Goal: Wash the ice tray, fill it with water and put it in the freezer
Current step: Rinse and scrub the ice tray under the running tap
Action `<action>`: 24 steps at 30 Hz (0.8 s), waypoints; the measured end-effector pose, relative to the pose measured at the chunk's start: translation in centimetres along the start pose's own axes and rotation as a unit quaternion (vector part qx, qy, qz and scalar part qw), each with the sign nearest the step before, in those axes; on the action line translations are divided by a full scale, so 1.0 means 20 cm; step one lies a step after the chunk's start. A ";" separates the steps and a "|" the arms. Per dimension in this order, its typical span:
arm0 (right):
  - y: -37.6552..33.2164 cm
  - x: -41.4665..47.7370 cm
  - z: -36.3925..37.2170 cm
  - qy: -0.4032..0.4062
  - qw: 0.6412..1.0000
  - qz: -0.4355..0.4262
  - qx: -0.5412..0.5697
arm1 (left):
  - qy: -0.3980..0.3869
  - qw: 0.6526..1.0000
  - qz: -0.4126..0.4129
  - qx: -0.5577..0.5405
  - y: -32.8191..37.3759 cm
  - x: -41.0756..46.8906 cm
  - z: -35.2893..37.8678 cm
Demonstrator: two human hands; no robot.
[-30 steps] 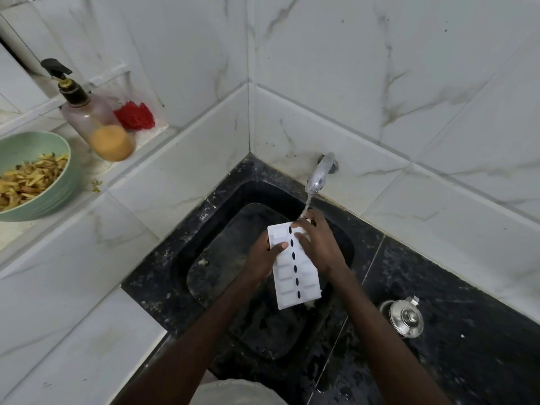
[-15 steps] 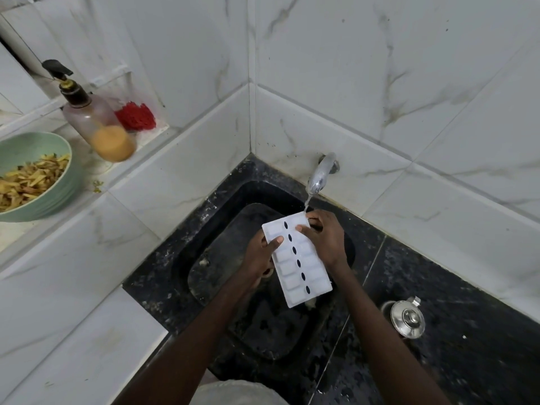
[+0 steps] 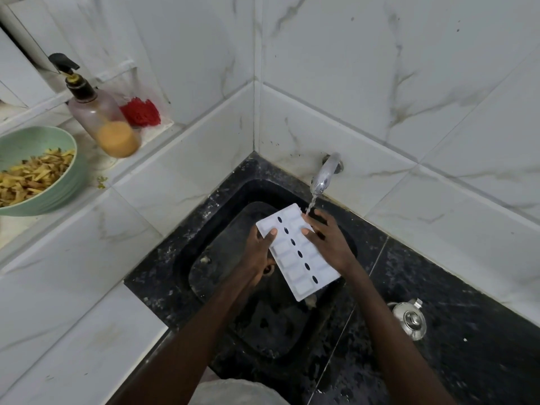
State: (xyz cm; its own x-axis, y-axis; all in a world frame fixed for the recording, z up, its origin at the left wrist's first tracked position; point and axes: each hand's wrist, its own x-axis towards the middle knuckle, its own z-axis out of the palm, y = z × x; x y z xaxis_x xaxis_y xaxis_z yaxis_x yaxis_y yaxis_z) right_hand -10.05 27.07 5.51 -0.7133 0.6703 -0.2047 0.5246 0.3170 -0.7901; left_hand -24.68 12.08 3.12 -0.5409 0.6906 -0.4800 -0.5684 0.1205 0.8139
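The ice tray (image 3: pixel 292 264) is held tilted over the sink (image 3: pixel 222 229), with its far end just under the tap (image 3: pixel 323 173), where a thin stream of water (image 3: pixel 311 204) falls on it. The left hand (image 3: pixel 261 249) grasps the tray's left edge, thumb on top and fingers beneath. The right hand (image 3: pixel 327 241) lies on the far right corner with rather straight fingers, pressing and not clasping. This seems to be the washing step. Whether the cells hold water cannot be told. The next move probably calls for levelling the tray under the stream to fill it. Left of the sink, a green bowl (image 3: pixel 67 182) holds yellow food strips (image 3: pixel 32 176) and a pump bottle (image 3: pixel 102 118) holds a little orange liquid. Right of the sink stands a small steel pot (image 3: pixel 409 318), its contents hidden
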 end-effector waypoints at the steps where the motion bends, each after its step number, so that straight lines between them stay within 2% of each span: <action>1: 0.00 -0.01 -0.02 -0.011 1.000 -0.002 0.001 | 0.010 1.000 0.003 -0.009 0.02 0.01 -0.02; 11: -0.01 -0.07 -0.08 -0.075 0.997 -0.005 0.026 | 0.013 0.998 0.002 -0.069 0.07 0.07 -0.08; 14: 0.03 -0.10 -0.07 -0.057 0.996 -0.015 0.067 | 0.032 0.994 0.003 -0.107 0.09 0.08 -0.09; 20: 0.03 -0.11 -0.01 -0.032 0.999 -0.019 0.030 | -0.005 0.992 -0.009 -0.128 -0.01 0.02 0.03; 24: 0.05 -0.16 -0.04 -0.036 0.997 -0.026 0.064 | 0.033 0.988 0.001 -0.150 0.03 0.06 -0.03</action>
State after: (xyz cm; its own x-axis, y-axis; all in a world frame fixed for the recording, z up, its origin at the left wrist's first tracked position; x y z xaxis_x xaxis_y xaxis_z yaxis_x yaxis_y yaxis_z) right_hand -6.94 25.78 5.79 -0.7722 0.6034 -0.1990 0.4258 0.2590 -0.8670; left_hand -26.11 12.64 2.88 -0.5752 0.6420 -0.5069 -0.7208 -0.1048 0.6852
